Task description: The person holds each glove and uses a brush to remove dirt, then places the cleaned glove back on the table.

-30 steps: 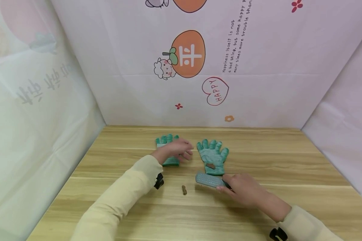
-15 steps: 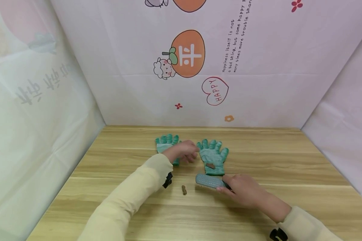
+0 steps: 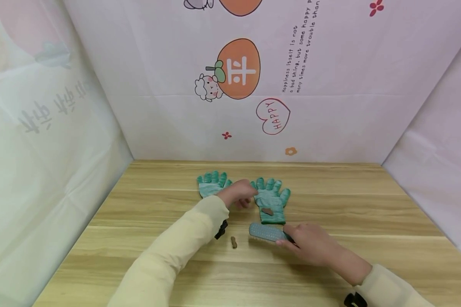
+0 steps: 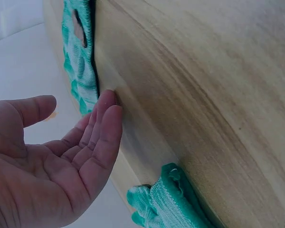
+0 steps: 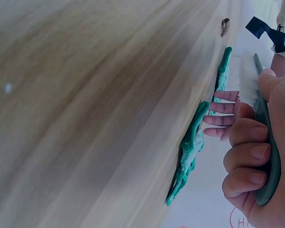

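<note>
My right hand [image 3: 311,243] grips the dark handle of a grey-green brush [image 3: 266,232]; its pale bristles [image 5: 248,80] show in the right wrist view. My left hand [image 4: 66,161] holds nothing, its fingers loosely bent and the thumb apart. In the head view it is between two green-and-white knitted gloves, partly over the left glove [image 3: 212,184] and close to the thumb-side edge of the right glove [image 3: 270,200]. A flat brown piece [image 3: 267,211] lies on the right glove near its cuff. On the table in front of the gloves is a small brown lump [image 3: 234,242].
Everything lies on a wood-grain table [image 3: 330,273]. A printed white sheet [image 3: 330,119] stands along the back edge, with further white sheets at the left and right sides. A black wrist strap [image 3: 221,229] sits at my left cuff.
My left hand has moved to the right, from over the left glove toward the right glove. The right hand and its brush stay nearly in place.
</note>
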Available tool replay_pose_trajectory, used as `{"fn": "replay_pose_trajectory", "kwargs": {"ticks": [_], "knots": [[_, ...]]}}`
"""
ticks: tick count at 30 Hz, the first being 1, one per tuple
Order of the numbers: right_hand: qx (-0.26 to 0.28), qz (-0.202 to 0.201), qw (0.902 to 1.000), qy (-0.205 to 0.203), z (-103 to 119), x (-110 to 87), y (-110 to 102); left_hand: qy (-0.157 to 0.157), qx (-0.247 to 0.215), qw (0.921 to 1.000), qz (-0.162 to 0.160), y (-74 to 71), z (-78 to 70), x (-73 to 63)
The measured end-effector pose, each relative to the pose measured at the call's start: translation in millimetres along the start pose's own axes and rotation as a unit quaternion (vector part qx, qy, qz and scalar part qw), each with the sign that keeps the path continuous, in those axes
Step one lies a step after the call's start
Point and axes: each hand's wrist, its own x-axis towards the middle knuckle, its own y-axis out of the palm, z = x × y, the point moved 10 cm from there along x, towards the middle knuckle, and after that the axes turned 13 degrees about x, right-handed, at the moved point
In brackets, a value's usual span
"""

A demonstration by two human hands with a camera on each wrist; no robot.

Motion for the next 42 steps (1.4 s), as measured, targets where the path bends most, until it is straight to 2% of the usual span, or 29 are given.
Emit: {"fn": "replay_pose_trajectory", "kwargs": {"ticks": [3, 12, 15, 20, 28, 32, 38, 42], "knots": [[-0.002, 0.002, 1.0000, 0.001, -0.5, -1.5, 0.0, -0.005, 0.015, 0.9999, -0.006, 0.4, -0.1, 1.1], [0.002, 0.017, 0.9996, 0.022, -5.2, -4.4, 1.6, 0.009, 0.045, 0.9987, -0.023, 4.0, -3.8, -1.5], [0.004, 0.016, 0.9996, 0.023, -5.0, -4.9, 0.9, 0.012, 0.074, 0.9965, -0.036, 4.7, -5.4, 2.1], [0.005, 0.016, 0.9996, 0.024, -4.9, -5.9, 0.4, 0.016, 0.152, 0.9857, -0.070, 3.6, -9.0, 8.4], [0.005, 0.017, 0.9995, 0.027, -7.8, -8.2, 1.8, 0.013, 0.211, 0.9728, -0.094, 3.6, -13.3, 9.8], [0.006, 0.016, 0.9995, 0.028, -8.4, -8.8, 1.6, 0.005, 0.242, 0.9655, -0.095, 3.3, -16.4, 8.3], [0.010, 0.012, 0.9996, 0.025, -8.2, -9.9, 0.7, -0.004, 0.254, 0.9629, -0.092, 4.6, -19.6, 7.0], [0.012, 0.009, 0.9996, 0.023, -9.0, -10.6, 0.6, -0.004, 0.241, 0.9662, -0.092, 6.3, -20.5, 7.5]]}}
